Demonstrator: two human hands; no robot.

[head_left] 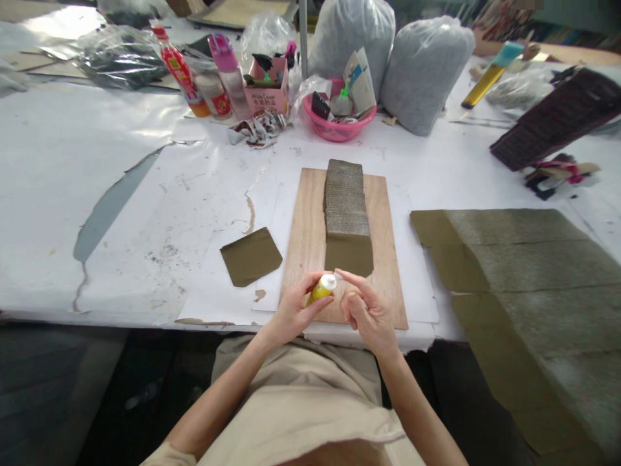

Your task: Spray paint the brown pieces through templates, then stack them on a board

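Note:
My left hand [295, 305] is wrapped round a small yellow bottle [320, 290] with a white top, tilted up toward the right. The index finger of my right hand [371, 314] reaches out to the bottle's white tip, while its other fingers and thumb are curled in; whether they hold something small is hidden. Just beyond both hands, a long stack of overlapping olive-brown fabric pieces [345, 200] lies on a wooden board [305, 226]; the nearest piece shows a plain face. One separate olive-brown piece [252, 257] lies left of the board.
Large olive-brown sheets [528, 291] overhang the table's front edge at right. Behind the board stand a pink basket [339, 131] of small items, a pink box [264, 97], bottles and stuffed grey bags [424, 74]. The white table covering [145, 272] is torn at left.

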